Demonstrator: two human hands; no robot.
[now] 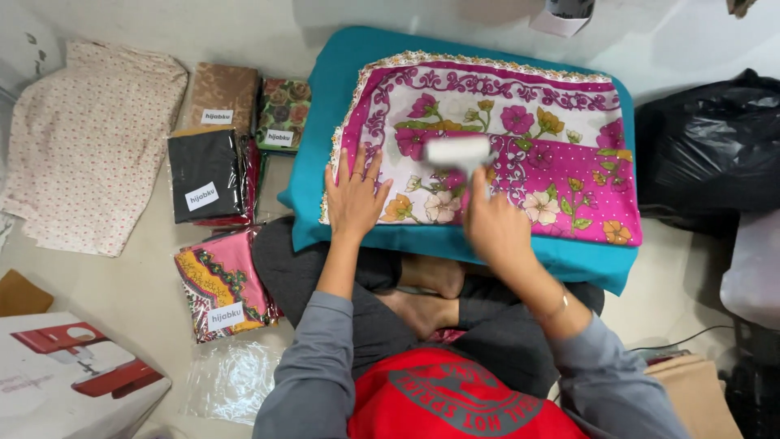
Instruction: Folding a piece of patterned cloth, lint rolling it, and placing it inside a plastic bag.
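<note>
The step in hand seems to be the smoothing of a folded floral scarf that lies on a teal cushion in front of the seated person. The left hand is open and flat, its fingers spread, and it presses the near left corner of the scarf to keep it in place. The right hand is closed around the handle of a small white handheld tool — it is blurred, so I cannot tell if it is a steamer or a lint roller. Its head is over the middle of the cloth.

The next move, I think, calls for an even pass over the cloth while the flat hand keeps the fabric from sliding.

The scarf is magenta and white with pink and yellow flowers and a thin lace edge — it looks light and lies almost without wrinkles. Packed scarves in clear bags lie on the floor to the left.
</note>
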